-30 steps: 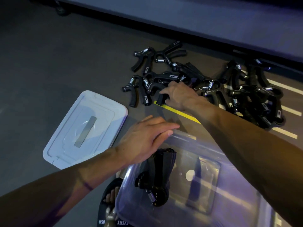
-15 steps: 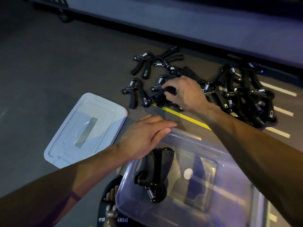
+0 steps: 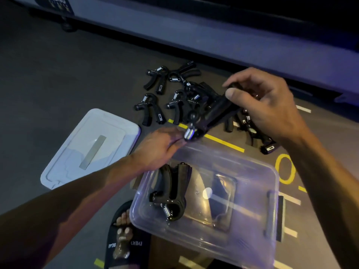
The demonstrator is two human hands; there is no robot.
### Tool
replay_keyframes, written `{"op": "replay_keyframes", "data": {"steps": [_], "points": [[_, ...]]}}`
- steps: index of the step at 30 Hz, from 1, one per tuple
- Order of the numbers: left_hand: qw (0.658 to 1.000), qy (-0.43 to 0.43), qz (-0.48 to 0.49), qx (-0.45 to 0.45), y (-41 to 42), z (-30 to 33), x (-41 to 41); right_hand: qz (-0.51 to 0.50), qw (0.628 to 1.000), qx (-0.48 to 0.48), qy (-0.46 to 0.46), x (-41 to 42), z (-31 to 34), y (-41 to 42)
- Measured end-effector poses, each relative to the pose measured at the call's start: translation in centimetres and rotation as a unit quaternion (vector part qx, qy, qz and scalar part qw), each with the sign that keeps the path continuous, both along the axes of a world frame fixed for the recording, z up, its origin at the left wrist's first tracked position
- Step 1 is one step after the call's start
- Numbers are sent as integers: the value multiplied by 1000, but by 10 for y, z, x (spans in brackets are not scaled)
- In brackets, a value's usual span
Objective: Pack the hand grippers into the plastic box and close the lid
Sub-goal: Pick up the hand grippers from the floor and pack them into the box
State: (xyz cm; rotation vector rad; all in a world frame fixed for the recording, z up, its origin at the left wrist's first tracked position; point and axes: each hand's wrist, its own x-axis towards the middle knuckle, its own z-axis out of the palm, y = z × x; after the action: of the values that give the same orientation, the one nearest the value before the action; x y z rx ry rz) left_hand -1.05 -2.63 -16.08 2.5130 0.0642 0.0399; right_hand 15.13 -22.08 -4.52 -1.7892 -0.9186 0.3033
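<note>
Right hand (image 3: 272, 105) pinches one hand gripper (image 3: 211, 115) by a handle, mid-frame above the plastic box (image 3: 258, 216); left hand (image 3: 159, 150), fingers flat, steadies its rim. Loose pinch, may drop short onto the floor.

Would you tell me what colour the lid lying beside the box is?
White, with a grey strip; the lid shows in the head view.

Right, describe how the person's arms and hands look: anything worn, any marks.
Both forearms are bare right up to the frame edge: no sleeves, no gloves, no watch or bracelet in view. The left hand shows no rings. The right hand may carry a small ring on one finger, but the glint there is too blurred to be sure. No clear markings show on either arm in this dim light.
</note>
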Motion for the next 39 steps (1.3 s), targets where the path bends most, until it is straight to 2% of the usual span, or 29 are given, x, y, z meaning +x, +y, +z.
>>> {"op": "replay_keyframes", "data": {"steps": [3, 5, 9, 14, 17, 22, 27, 30, 39], "points": [[998, -16, -32, -56, 0, 0, 2, 112, 990, -63, 50, -15, 2, -4], [999, 10, -27, -27, 2, 0, 4, 179, 974, -99, 95, -28, -5, -4], [999, -24, -22, -23, 3, -3, 1, 270, 938, -189, 112, -53, -32, 2], [999, -19, -8, -26, 4, -6, 1, 315, 902, -283, 87, -71, -60, 17], [999, -18, -11, -28, 4, -8, 2, 343, 878, -319, 101, -71, -63, 28], [999, -28, -5, -37, 5, -12, 1, 384, 845, -366, 65, -69, -68, 45], [999, -22, -1, -48, 7, -14, 2, 350, 875, -331, 55, -79, -81, 51], [999, -16, -3, -39, 7, -13, 2, 324, 894, -309, -4, -85, -90, 41], [999, -8, -2, -31, 6, -14, 1, 264, 924, -272, -45, -98, -101, 16]]}}
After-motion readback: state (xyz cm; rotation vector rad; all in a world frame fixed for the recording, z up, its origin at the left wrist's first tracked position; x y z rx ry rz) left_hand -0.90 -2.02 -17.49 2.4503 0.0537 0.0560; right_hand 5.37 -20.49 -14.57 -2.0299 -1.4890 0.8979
